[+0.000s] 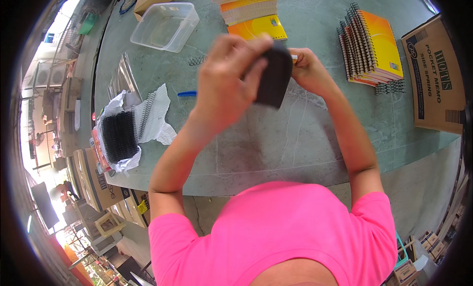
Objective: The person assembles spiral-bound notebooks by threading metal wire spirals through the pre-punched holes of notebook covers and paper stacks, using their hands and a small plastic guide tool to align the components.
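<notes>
Both hands up above the surface [276, 148], working one dark pad [274, 75] between them. Left hand [229, 81] has its grip clamped on the pad's left edge, fingers curled over the top and front, thumb side hidden behind. Right hand [308, 64] pinches the pad's upper right corner, grip closed on it; a small pale bit shows at the fingertips, too small to tell what. Pad sits upright, slightly tilted, held clear of the surface, right between the two grips.

Around it: blue pen [187, 93] lies on the surface just left of the left wrist. Small loose coil [197, 61] further up. Clear plastic tub [165, 26] at upper left. Black coils [118, 136] bundled in white paper near the left edge, well apart from the hands. Yellow notebooks [256, 25] stacked behind the hands, partly covered by them. Spiral-bound stack [372, 47] with orange-yellow covers at right, a few loose spirals just below it. Cardboard box [436, 77] at far right edge. More boxes on the floor under the left edge.
</notes>
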`<state>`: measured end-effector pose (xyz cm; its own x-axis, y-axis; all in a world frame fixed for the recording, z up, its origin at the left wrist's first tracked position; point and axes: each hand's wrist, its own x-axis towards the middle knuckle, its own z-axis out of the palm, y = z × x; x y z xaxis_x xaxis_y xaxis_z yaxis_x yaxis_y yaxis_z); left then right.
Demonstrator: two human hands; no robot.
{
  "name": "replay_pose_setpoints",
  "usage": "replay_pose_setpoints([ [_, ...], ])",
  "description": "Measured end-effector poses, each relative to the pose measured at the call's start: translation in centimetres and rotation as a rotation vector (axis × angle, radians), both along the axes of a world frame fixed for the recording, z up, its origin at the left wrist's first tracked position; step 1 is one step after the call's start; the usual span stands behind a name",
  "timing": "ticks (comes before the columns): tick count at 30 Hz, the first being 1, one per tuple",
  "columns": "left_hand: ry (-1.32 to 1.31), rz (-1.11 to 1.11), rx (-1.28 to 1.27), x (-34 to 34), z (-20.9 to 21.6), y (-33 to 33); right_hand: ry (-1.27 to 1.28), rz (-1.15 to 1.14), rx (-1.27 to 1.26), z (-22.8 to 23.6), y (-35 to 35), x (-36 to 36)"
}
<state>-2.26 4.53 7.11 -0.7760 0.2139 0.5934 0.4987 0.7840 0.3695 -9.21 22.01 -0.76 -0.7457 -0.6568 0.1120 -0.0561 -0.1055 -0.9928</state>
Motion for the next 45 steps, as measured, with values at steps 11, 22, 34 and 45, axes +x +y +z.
replay_pose_setpoints([
  [11, -0.252, -0.112, 0.021, 4.4, -4.3, 1.7, 0.082, -0.013, -0.064, 0.7, -0.4, 0.0],
  [22, -0.202, -0.007, -0.129, -2.4, -0.8, 0.5, 0.015, -0.057, 0.096, -0.6, 0.8, -0.8],
  [34, -0.137, -0.229, 0.026, -3.8, -2.3, 2.6, 0.264, -0.202, 0.259, -1.6, 0.5, -0.4],
  [45, -0.341, 0.076, -0.209, -2.4, -0.9, -1.6, 0.278, -0.234, 0.140, -0.6, 0.0, 0.0],
])
